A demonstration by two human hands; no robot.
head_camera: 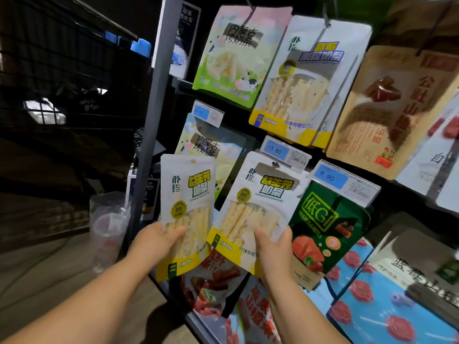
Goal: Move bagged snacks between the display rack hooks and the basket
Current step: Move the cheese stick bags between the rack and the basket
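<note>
A white-and-yellow snack bag (186,209) is being gripped low down by the left hand (154,240), clear of the rack; its twin (258,207), hanging under a price tag (285,153), is being pinched by the right hand (274,249).

"13 80" on middle price tag (276,149); "9 90" on right price tag (328,176); "18,9" on green-white bag (238,53)

hooks: hidden behind bags | basket (62,70): dark, unclear | lollipop bags (397,306): cropped
</note>
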